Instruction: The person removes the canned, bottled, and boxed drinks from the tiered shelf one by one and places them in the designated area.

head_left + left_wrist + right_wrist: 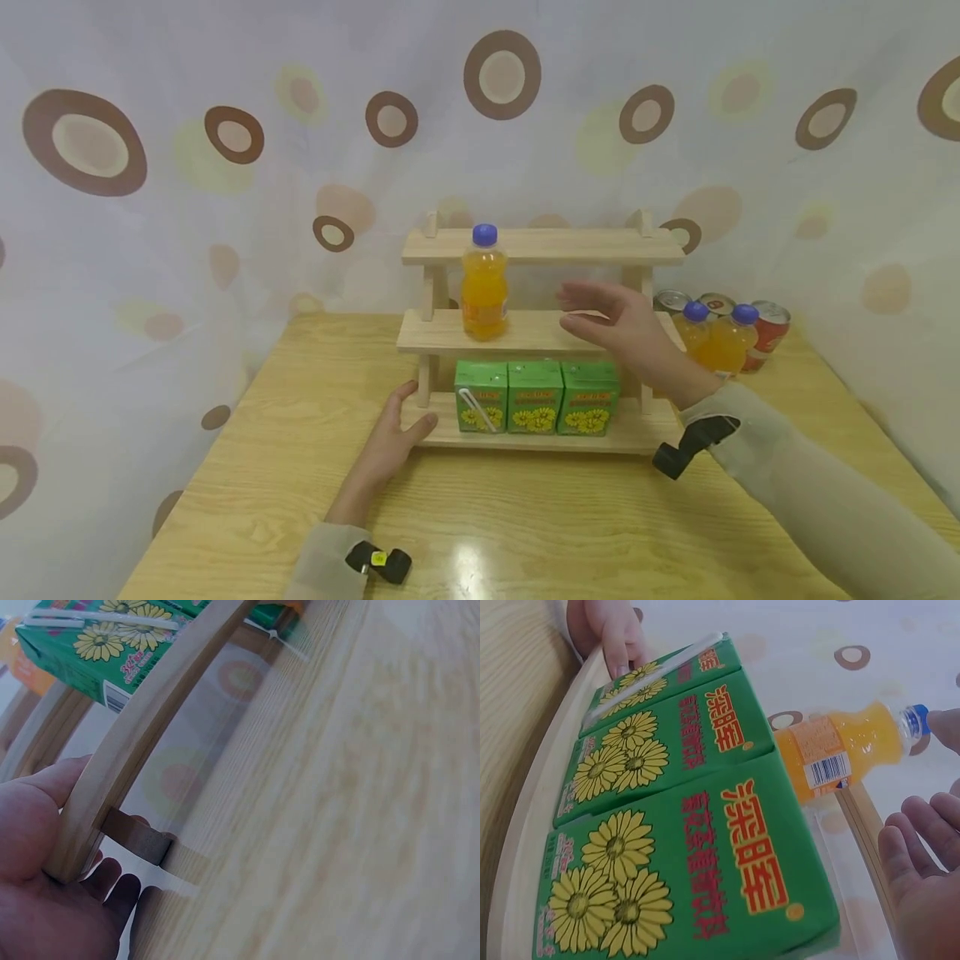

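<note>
A three-tier wooden shelf rack (540, 246) stands on the table. My left hand (393, 433) grips the left end of its bottom board; in the left wrist view the thumb lies over the board (135, 746) and the fingers reach beneath it. On the middle tier, left of centre, stands an orange drink bottle (484, 292) with a blue cap. My right hand (626, 333) hovers in front of the middle tier, right of the bottle, fingers extended and holding nothing. Three green drink cartons (535, 400) with yellow flowers sit side by side on the bottom tier; the left one carries a white straw.
Behind my right forearm, to the right of the rack, two more orange bottles (729, 342) stand close to several drink cans (771, 325), partly hidden. A patterned curtain (450, 158) hangs behind the wooden table (540, 525).
</note>
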